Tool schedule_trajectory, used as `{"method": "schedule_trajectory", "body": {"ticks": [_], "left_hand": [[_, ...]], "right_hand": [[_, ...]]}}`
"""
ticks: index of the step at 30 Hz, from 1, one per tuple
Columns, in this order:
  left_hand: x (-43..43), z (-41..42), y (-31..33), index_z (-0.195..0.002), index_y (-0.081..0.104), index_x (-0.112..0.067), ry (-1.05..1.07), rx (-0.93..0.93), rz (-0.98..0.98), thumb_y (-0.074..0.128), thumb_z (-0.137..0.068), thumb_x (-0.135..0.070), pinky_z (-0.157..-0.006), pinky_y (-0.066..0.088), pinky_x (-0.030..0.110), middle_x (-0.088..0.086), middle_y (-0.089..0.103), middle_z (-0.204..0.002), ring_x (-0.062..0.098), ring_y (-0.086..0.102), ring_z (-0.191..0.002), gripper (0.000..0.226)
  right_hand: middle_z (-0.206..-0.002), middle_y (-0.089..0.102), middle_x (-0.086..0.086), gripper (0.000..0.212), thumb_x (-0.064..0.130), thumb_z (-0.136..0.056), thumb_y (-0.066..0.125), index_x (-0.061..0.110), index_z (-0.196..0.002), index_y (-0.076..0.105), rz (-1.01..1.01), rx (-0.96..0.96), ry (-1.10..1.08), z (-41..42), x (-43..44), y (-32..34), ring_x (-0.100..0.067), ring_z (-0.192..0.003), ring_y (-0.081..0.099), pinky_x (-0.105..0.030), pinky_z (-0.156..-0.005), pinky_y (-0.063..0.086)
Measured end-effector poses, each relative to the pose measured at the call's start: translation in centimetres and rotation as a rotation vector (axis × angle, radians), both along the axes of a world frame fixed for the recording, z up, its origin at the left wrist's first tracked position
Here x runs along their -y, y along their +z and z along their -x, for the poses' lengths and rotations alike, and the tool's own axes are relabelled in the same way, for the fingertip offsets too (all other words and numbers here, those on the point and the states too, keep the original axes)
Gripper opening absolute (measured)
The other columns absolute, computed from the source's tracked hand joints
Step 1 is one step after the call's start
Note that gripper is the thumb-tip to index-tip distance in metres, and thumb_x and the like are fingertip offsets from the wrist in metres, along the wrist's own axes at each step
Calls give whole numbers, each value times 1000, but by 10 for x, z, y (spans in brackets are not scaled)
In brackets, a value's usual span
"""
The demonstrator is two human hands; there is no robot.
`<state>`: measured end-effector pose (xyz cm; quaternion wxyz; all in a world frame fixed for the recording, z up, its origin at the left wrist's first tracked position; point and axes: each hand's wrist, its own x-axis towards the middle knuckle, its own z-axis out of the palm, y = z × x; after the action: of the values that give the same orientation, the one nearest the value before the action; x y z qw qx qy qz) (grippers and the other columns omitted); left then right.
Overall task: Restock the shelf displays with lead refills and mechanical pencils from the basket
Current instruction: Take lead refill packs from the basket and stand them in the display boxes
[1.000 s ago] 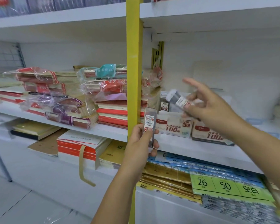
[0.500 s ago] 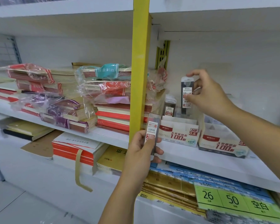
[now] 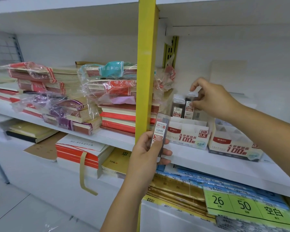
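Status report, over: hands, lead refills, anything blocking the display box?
Right hand pinches a refill case upright at the display box, beside a stocked case. Left hand grips a spare refill. No obstruction seen.

We read "HB 0.5" in red on the left display box [image 3: 187, 136], plus a big red "100" w/ Chinese chars "大容量铅芯". Right display box [image 3: 233, 146]: same red "100", rest partly cut off. Lead case [image 3: 189, 109] pinched by our right hand [image 3: 211, 99]: "100", figure above it partly covered. Neighbour case [image 3: 177, 111]: "0.5" & "100". Barcode case [image 3: 159, 133] in our left hand [image 3: 146, 151]: barcode label, digits too small to read. Green shelf tag [image 3: 244, 206]: "26", "50", "空白". Teal wrapper [image 3: 110, 69]: "作业本(白)", running right to left. Gold packs [image 3: 174, 190]: "60", "20".
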<state>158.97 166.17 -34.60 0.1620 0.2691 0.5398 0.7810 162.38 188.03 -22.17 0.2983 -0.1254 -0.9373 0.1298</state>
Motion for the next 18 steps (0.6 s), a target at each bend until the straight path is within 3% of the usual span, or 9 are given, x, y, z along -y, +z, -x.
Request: {"method": "schedule_trajectory", "body": {"ticks": [4,6,8,11,14,16,18], "left_hand": [[1,0,0,-105,70,-35,-9,-14,-9,58,-100,-27,-62,58,22,-6,76,-96,12,74,-77,15],[3,-1,1,-97,72,-43,-24,-17,-8,59,-98,-29,-62,59,22,-5,76,-98,14,75,-80,20],[4,-2,2,-94,72,-47,-28,-28,5,59,-98,-29,-62,58,22,-5,77,-99,14,75,-81,23],[4,-3,3,-103,69,-43,-20,-73,21,58,-100,-29,-58,54,18,-6,77,-98,9,72,-75,19],[2,-7,4,-109,69,-39,-55,-127,35,57,-101,-26,-55,50,17,-5,76,-97,7,67,-71,19],[0,-9,3,-110,71,-34,-93,-147,39,60,-100,-23,-53,48,18,-4,76,-96,7,64,-70,19],[0,-11,3,-112,71,-29,-109,-139,36,65,-96,-19,-55,49,17,-7,75,-92,8,68,-70,20]], "right_hand": [[-90,53,3,14,28,-85,72,28,-98,67,-424,-6,-135,1,-5,-3,-19,-89,51,-29,-65,34],[-90,46,0,19,29,-88,68,23,-106,72,-524,-1,-175,0,-5,0,-25,-95,48,-31,-68,32],[-97,51,-6,26,29,-93,62,20,-115,70,-540,34,-202,-5,-2,-1,-27,-101,47,-33,-73,36],[-103,59,4,26,33,-96,52,26,-117,67,-271,-78,-59,-25,22,-7,-13,-99,51,-29,-81,41],[-95,63,27,26,44,-90,51,43,-113,63,134,-57,220,-51,55,-18,7,-87,58,-20,-73,47],[-99,65,20,28,38,-89,60,45,-116,62,278,18,329,-62,66,-28,2,-89,61,-23,-73,52],[-93,67,6,27,19,-88,67,36,-109,66,359,-34,357,-68,67,-38,-11,-84,65,-27,-71,56]]}}
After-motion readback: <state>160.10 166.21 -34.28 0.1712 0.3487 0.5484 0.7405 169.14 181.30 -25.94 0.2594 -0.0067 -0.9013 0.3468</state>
